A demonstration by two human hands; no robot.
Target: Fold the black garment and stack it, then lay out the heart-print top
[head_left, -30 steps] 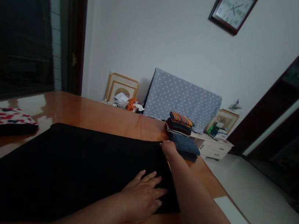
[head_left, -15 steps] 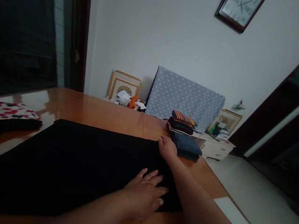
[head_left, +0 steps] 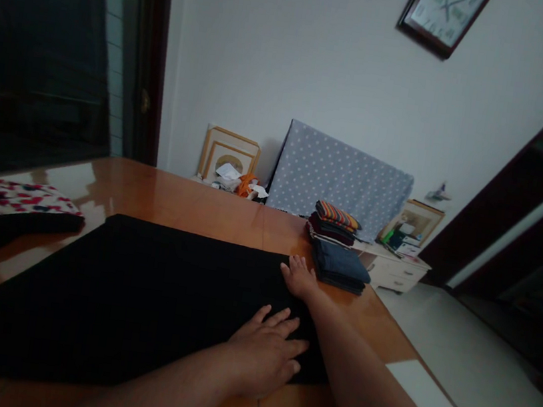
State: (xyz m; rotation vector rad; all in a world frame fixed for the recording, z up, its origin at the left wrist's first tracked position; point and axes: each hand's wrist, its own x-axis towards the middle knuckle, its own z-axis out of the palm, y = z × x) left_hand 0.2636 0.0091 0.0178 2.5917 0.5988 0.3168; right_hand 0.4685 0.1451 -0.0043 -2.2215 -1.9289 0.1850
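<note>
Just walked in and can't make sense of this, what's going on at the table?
A person has a large black cloth spread flat on a glossy wooden table. The left hand presses flat on its near right corner; the right hand lies open on its far right corner. A stack of folded clothes sits just beyond, a red-patterned fabric at far left.

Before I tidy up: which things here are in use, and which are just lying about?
In use:
black cloth
left hand, flat on it
right hand, at its far corner

Lying about:
folded stack of clothes
red patterned cloth
picture frames
</note>
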